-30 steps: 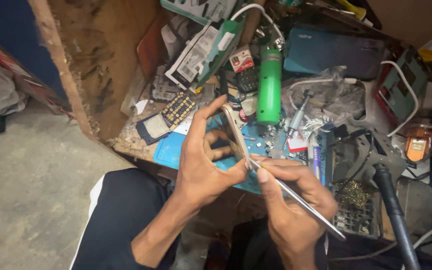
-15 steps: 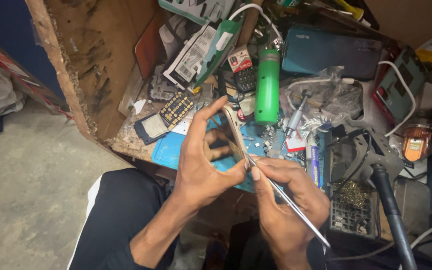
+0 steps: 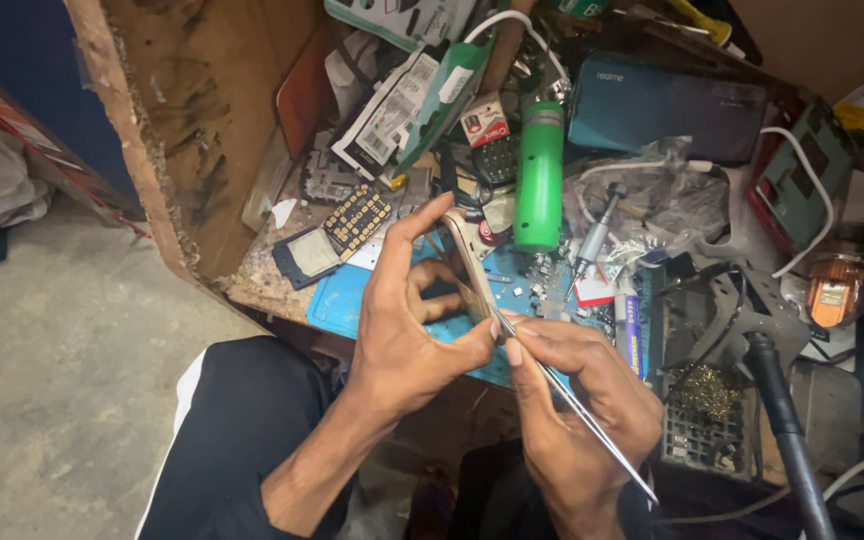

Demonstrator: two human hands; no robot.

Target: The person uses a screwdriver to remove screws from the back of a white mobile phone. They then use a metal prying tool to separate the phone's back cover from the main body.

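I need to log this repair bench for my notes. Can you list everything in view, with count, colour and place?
phone frame: one, pale, held on edge above the mat
tweezers: one, silver, tip at the frame's lower edge
work mat: one, blue, bench front
cylinder: one, green, bench middle
keypad board: one, dark with gold dots, left of mat
phone: one, teal, bench back
soldering iron: one, black, right front
wooden panel: one, brown, left
left hand: grip around the frame
right hand: grip on the tweezers

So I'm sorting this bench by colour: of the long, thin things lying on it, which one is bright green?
The green cylinder, lying lengthwise beyond the left hand. The pen-like tool beside it is grey metal, and the marker near the right hand is white and blue.
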